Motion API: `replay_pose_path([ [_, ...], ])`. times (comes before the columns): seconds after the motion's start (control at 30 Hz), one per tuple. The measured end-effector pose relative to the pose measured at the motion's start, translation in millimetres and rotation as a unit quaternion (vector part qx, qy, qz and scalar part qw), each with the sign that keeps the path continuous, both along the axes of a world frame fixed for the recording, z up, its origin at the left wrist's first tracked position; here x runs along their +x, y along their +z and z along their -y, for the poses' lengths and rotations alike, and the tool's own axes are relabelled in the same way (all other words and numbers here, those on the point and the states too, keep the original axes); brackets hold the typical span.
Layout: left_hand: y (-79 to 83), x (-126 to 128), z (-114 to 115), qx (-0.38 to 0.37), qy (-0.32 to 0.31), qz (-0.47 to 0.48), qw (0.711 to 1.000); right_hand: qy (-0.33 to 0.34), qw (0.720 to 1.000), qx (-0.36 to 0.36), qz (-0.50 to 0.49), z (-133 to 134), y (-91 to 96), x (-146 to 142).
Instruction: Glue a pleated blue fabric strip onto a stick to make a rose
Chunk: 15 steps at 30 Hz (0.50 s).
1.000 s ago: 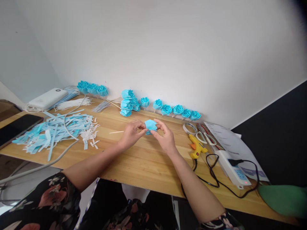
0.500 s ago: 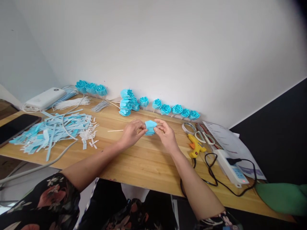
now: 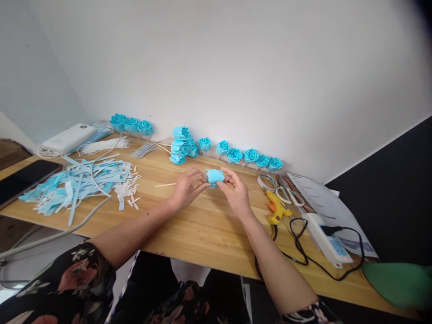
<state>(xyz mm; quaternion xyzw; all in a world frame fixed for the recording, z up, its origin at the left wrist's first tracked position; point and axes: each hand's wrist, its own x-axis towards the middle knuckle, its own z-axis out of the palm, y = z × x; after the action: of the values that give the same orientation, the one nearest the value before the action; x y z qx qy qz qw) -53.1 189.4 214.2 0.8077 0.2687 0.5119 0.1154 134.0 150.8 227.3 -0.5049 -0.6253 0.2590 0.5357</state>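
Observation:
A light-blue handmade flower [image 3: 215, 176] of thin, cloth-like petals lies sideways between my hands above the middle of the wooden table. My left hand [image 3: 186, 186] is closed at the flower's base. From behind that hand a thin pale stick [image 3: 164, 185] sticks out to the left; the grip on it is mostly hidden by the fingers. On the other side, my right hand [image 3: 237, 191] pinches the petals at the flower's right end, thumb in front and fingers behind.
Finished blue flowers [image 3: 250, 155] stand in a row along the wall, with a bunch [image 3: 180, 145] on sticks. Left are blue and white scraps [image 3: 81, 182], a phone [image 3: 29, 180] and a white power bank [image 3: 70, 138]. Right are a yellow glue gun [image 3: 278, 208], scissors [image 3: 289, 196] and a power strip [image 3: 329, 240].
The petals at the flower's outer end look more wrapped round, and my right fingers have shifted on them. The whole scene has slid slightly right in view.

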Motion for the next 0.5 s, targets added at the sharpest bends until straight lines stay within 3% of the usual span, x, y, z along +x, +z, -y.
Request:
replay_pose_path([
  [0.23,0.9,2.1,1.7,-0.188,0.002,0.035,0.982,0.008,0.999,0.011,0.047,3.2,2.5,-3.4],
  [0.5,-1.8,5.5,1.5,-0.186,-0.024,0.032,0.982,-0.016,0.999,-0.007,0.034,2.1,-4.4,-9.6],
])
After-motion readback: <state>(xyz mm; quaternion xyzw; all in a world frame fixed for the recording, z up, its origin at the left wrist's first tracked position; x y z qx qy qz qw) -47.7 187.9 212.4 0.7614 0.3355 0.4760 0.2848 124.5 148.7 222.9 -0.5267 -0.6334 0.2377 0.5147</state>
